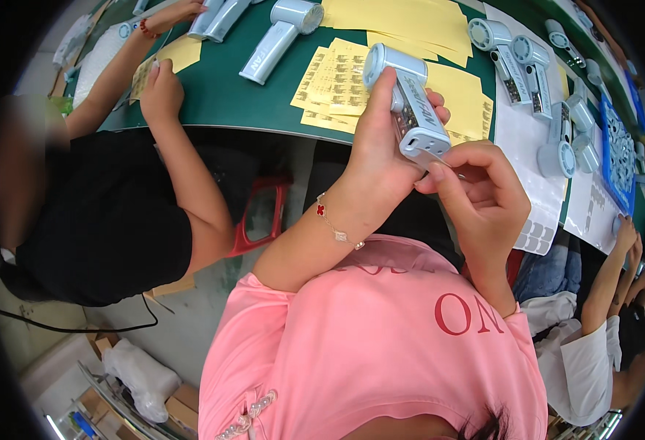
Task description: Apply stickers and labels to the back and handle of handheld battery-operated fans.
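A light blue handheld fan (419, 114) lies in my left hand (376, 150), its round head pointing away from me and its base end toward me. My left thumb rests along one side while the fingers wrap round the other. Dark parts show through a window in its handle. My right hand (487, 194) pinches a small piece of clear film (431, 158) between thumb and forefinger, right at the fan's base. Whether the film is stuck to the base I cannot tell. Beyond my hands, yellow sticker sheets (344, 79) lie on the green table (234, 99).
More fans sit on the table, one (280, 42) at the far left and several to the right on white sheets (531, 176). A blue tray (617, 147) of small parts stands further right. A co-worker (110, 213) sits at my left beside a red stool (264, 213); others work at right.
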A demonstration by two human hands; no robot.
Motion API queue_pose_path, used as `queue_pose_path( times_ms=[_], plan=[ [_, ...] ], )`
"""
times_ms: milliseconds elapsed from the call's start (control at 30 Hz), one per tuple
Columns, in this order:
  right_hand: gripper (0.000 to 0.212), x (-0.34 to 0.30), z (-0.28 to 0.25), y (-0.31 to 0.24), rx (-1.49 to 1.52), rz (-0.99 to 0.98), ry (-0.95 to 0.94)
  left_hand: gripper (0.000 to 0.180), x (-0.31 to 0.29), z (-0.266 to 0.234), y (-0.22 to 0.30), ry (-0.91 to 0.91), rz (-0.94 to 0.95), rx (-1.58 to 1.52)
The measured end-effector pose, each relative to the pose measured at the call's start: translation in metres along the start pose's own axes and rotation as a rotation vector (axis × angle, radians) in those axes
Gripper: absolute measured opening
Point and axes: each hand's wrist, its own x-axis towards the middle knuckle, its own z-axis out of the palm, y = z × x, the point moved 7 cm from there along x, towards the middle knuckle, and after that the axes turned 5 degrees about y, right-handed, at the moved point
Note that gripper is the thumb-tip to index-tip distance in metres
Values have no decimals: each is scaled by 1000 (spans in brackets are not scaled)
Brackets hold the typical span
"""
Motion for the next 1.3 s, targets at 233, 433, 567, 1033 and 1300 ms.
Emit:
queue_pose_path(
  times_ms=[233, 433, 567, 1033, 1300],
  plan=[
    [12, -1, 1, -3, -24, -23, 2, 38, -2, 1, 0, -29, 24, 6],
    [12, -2, 1, -4, -31, -2, 2, 38, -3, 2, 0, -36, 30, -8],
    [12, -2, 2, -3, -19, 9, -2, 39, -4, 0, 0, -36, 33, -18],
    [9, -3, 3, -2, -36, 20, 63, 38, -5, -5, -1, 28, 69, 27],
    [8, -6, 1, -1, -37, 33, 93, 39, -5, -7, -4, 16, 52, -1]
  ],
)
